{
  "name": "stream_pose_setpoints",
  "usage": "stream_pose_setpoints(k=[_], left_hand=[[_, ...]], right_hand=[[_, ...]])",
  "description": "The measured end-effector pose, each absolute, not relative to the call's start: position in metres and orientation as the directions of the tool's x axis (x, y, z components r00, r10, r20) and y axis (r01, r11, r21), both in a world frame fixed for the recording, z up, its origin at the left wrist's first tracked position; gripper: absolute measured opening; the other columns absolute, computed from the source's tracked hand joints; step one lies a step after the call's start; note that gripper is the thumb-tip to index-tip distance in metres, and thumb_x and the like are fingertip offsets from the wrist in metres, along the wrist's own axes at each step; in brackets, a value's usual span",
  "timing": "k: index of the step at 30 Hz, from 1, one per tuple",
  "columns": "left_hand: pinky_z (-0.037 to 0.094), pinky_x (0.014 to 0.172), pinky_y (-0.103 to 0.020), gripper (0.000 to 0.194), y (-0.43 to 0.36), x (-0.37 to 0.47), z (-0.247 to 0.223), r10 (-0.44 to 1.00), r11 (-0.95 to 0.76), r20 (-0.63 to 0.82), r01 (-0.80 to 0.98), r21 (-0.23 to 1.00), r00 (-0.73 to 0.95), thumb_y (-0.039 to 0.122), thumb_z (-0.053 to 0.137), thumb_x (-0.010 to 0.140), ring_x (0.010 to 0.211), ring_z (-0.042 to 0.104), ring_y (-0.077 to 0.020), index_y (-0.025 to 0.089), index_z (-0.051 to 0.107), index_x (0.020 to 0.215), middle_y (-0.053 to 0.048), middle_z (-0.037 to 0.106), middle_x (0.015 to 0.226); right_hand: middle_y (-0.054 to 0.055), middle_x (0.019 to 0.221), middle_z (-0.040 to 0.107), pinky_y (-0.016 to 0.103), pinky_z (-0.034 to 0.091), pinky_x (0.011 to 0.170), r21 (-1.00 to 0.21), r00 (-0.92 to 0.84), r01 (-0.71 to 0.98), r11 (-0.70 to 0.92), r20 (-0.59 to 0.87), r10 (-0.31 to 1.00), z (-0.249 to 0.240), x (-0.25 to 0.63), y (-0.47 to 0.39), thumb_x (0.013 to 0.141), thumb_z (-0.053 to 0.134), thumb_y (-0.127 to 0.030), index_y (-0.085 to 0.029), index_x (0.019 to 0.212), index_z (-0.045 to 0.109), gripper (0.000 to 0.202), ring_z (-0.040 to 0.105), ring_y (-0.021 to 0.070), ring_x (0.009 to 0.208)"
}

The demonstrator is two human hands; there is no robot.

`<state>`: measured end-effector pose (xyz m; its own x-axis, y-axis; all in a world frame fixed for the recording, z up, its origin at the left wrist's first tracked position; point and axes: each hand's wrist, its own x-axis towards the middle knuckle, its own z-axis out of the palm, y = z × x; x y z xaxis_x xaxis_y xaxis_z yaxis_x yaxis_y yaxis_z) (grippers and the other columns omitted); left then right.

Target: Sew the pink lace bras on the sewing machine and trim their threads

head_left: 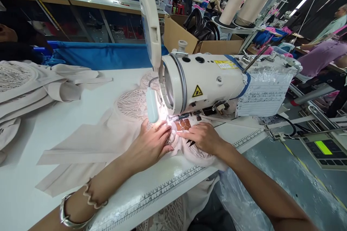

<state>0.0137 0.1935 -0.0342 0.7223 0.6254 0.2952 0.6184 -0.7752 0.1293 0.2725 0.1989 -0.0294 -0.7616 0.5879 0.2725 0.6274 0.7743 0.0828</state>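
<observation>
A white sewing machine (206, 81) stands on the white table (48, 126). Pale beige fabric with lace panels (108, 140) lies spread under its needle, lit by the machine's lamp. My left hand (151, 144) presses flat on the fabric just left of the presser foot (172, 119), fingers together. My right hand (203, 137) rests on the lace at the right of the foot, fingertips pointing toward the needle. A bracelet and a hair tie sit on my left wrist.
A stack of similar beige garments (32, 86) lies at the table's left. A ruler strip (168, 187) runs along the front edge. A control panel (324, 149) sits at right. Cardboard box (189, 39), thread cones (244, 0) and other workers are behind.
</observation>
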Motion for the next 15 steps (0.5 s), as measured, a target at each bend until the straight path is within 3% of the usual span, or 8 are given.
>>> stream_pose_setpoints(k=[9,15], left_hand=[[0.023,0.105,-0.065,0.040,0.198,0.011,-0.032,0.652,-0.750,0.274,0.654,0.098,0.707,0.038,0.032,0.106,0.128,0.053,-0.0374,0.016,0.060,0.124,-0.016,0.064,0.131],[0.017,0.111,-0.067,0.043,0.203,0.012,-0.036,0.683,-0.718,0.287,0.690,0.094,0.671,0.041,0.034,0.105,0.121,0.058,-0.0370,0.017,0.060,0.129,-0.014,0.062,0.136]], right_hand=[[-0.001,0.061,0.063,0.028,0.024,0.055,0.051,-0.733,0.666,0.744,0.230,0.641,-0.029,0.265,0.212,0.085,0.045,0.001,-0.025,0.116,0.075,0.051,0.048,0.0138,0.059],[-0.001,0.070,0.069,0.027,0.030,0.059,0.004,-0.664,0.745,0.667,0.101,0.741,-0.024,0.261,0.218,0.083,0.047,0.000,-0.028,0.117,0.074,0.052,0.055,0.0144,0.068]])
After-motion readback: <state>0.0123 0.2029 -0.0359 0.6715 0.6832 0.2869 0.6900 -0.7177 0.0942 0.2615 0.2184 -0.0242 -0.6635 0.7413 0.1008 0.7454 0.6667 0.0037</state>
